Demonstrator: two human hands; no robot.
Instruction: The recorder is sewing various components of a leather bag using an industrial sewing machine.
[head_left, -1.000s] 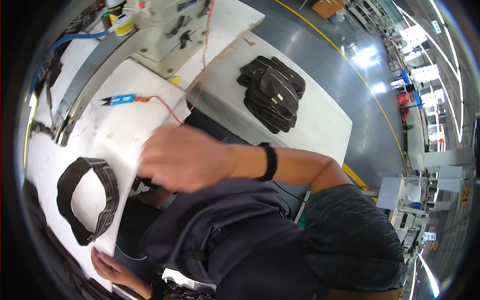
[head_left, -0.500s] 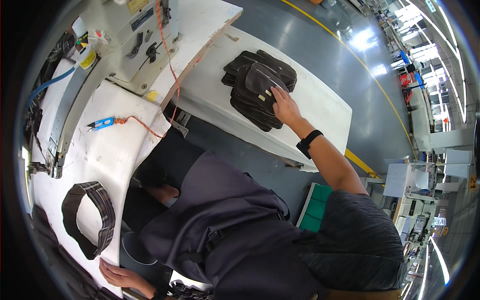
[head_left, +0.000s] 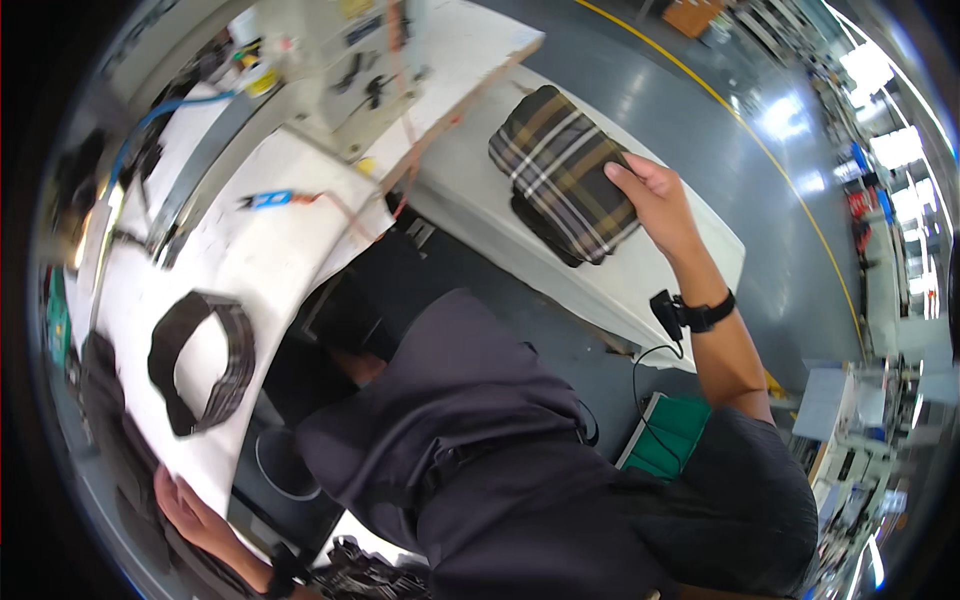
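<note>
My right hand (head_left: 658,205) grips the right edge of a plaid fabric piece (head_left: 570,165), thumb on top and the other fingers mostly out of sight. The piece is rounded, with brown, black and white checks, and covers most of a stack of dark fabric pieces (head_left: 545,228) on the white side table. Fingers extended, my left hand (head_left: 192,512) rests at the front edge of the sewing table, beside dark cloth (head_left: 125,440). Farther in on that table stands a dark plaid fabric band (head_left: 240,350), closed into a ring.
A sewing machine (head_left: 340,110) stands at the far left. Blue thread snips (head_left: 270,200) on an orange cord lie on the white sewing table (head_left: 290,245). The white side table (head_left: 690,285) adjoins it, with a green bin (head_left: 665,435) below and an aisle beyond.
My right hand has closed on a piece at the stack, where checks now face up instead of the dark side with small yellow tags. My left hand has slid slightly left along the edge.
</note>
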